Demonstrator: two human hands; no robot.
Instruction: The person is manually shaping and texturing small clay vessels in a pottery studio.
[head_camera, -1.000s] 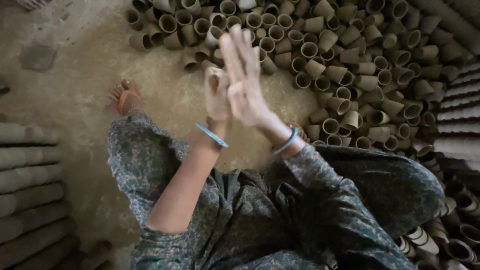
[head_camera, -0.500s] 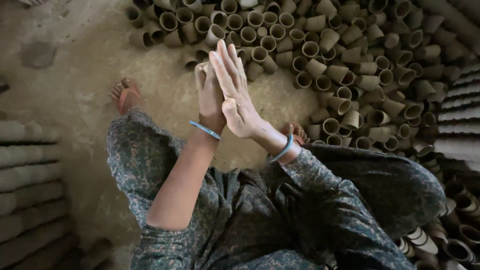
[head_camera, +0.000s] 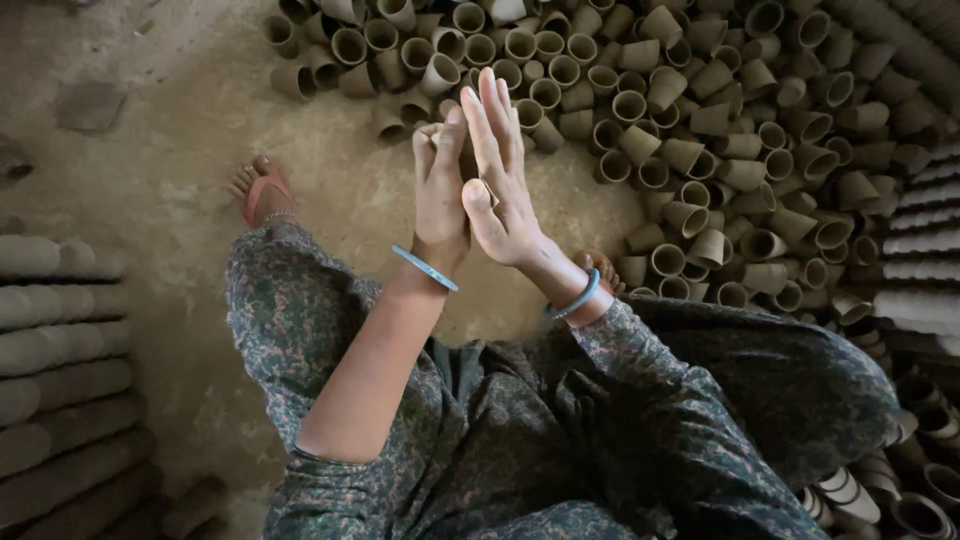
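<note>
Clay cup (head_camera: 440, 135), small and earth-coloured, sat upright between my two palms, raised above the dirt floor (head_camera: 190, 120) in front of my knees; only its rim and a sliver of its side showed past my fingers. My left hand (head_camera: 440, 190) was curled around it from the near side, thumb and fingers wrapped on its wall. My right hand (head_camera: 497, 170) lay flat against its other side, fingers (head_camera: 490, 110) straight and pointing up, palm pressing rather than clasping, so the cup was pinned between both hands. A thin blue bangle (head_camera: 425, 268) circled my left wrist and another blue bangle (head_camera: 578, 296) my right wrist, just above the patterned sleeve (head_camera: 640, 350) of my dark green clothing. My knees were spread wide beneath my arms. My left foot (head_camera: 262, 190), in a pink sandal, rested on the floor well to the left of my hands, and the toes of my right foot (head_camera: 600, 268) peeped out near my right wrist. Beyond my hands a large heap of loose clay cups (head_camera: 700, 130) spread across the floor, tipped every way, many with open mouths facing up. Rows of stacked cups (head_camera: 920, 210) ran along the right edge, and long grey stacks lying on their sides (head_camera: 55, 330) filled the left edge
</note>
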